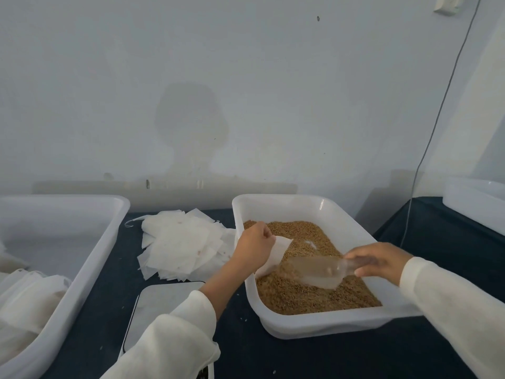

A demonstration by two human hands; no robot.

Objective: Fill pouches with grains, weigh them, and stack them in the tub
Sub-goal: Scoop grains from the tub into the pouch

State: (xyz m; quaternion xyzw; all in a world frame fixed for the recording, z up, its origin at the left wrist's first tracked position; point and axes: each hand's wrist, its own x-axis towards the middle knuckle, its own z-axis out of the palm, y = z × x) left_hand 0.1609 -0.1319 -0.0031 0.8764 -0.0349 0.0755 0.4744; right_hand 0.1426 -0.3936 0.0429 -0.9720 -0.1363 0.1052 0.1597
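the desk [273,359] carries the stacking tub [90,258] at left and the grain tray [276,203] at right – filling step in hand. left hand [252,248] pinches a pouch [274,255] over the grains [300,296]; right hand [375,259] grips a clear scoop [314,270] – next, i judge, tip it into the pouch mouth, then onto the scale [155,310]

Both hands are busy over the grain tray; the gaps lie between the trays.

The grain tray [306,328] and big tub [90,258] have tall walls. Between them the dark table [240,356] is open near the front, but the scale [153,313] and the pile of pouches [180,242] fill the middle. The left hand [252,248] reaches across the tray's wall.
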